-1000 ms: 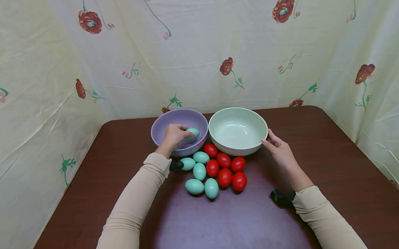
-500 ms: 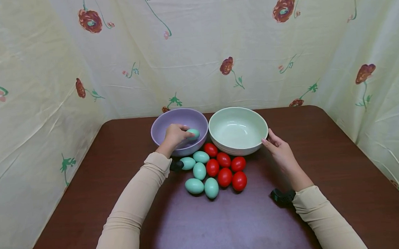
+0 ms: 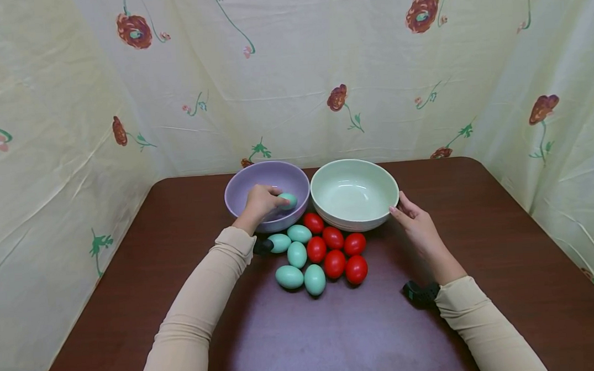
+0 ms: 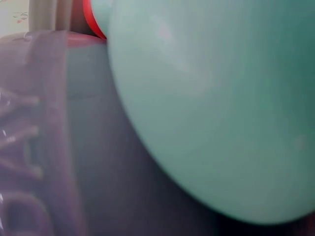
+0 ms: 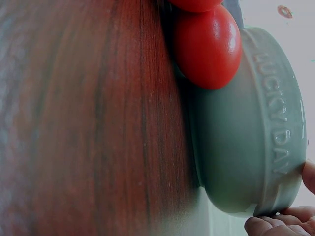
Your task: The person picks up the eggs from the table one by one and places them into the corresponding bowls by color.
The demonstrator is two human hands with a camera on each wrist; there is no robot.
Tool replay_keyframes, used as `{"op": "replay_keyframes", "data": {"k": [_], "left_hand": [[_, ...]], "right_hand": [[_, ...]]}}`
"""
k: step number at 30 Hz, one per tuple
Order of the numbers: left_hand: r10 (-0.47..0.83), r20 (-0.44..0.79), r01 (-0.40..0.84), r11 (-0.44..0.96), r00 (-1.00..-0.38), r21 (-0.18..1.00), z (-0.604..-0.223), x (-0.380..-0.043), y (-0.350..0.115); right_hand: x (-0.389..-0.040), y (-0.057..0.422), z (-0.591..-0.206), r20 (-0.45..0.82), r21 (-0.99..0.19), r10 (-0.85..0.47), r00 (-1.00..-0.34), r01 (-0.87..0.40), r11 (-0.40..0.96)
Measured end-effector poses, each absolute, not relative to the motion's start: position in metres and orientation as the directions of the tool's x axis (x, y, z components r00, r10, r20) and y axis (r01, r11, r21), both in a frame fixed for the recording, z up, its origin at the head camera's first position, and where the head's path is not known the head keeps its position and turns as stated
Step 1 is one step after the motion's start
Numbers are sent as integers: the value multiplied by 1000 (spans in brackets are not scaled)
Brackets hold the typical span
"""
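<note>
Far left there's a beige sleeve (image 3: 193, 312) running up to the left hand (image 3: 263, 201), which reaches over the near side of the purple bowl (image 3: 242, 185). Thumb and fingers are pinched in on a green egg (image 3: 289, 201), so that one's inside the purple bowl's rim; can't tell if it touches the bottom. In front of the purple bowl, five loose green eggs (image 3: 297, 254) lie on the dark brown table (image 3: 333, 339). Six red eggs (image 3: 335, 264) bunch up just right of those, in front and to the right of the purple bowl. Right beside the purple bowl sits a pale green bowl (image 3: 354, 191), and the right hand (image 3: 418, 227) grips its far side from the purple bowl, thumb and fingers partly closed on it.
</note>
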State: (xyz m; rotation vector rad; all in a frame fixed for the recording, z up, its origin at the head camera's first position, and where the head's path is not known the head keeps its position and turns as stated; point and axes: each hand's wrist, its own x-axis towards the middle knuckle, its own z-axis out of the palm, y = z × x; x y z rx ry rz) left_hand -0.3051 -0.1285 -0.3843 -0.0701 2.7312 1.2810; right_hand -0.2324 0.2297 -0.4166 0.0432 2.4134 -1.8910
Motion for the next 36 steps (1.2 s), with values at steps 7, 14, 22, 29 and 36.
{"op": "replay_keyframes", "data": {"k": [7, 14, 22, 29, 36], "left_hand": [[17, -150, -104, 640, -989, 761, -381, -303, -127], [19, -151, -101, 662, -988, 742, -380, -303, -126], [26, -141, -88, 665, -990, 741, -380, -304, -125], [24, -152, -97, 666, -988, 739, -380, -302, -125], [23, -145, -90, 688, -989, 720, -381, -301, -124]], "right_hand": [[-232, 229, -416, -73, -970, -25, -997, 65, 235], [-233, 230, -415, -78, -972, -28, -997, 70, 224], [-232, 229, -415, -60, -974, -27, -998, 53, 221], [-233, 229, -416, -62, -973, -32, -998, 54, 226], [-232, 230, -416, -67, -973, -33, -997, 58, 224]]}}
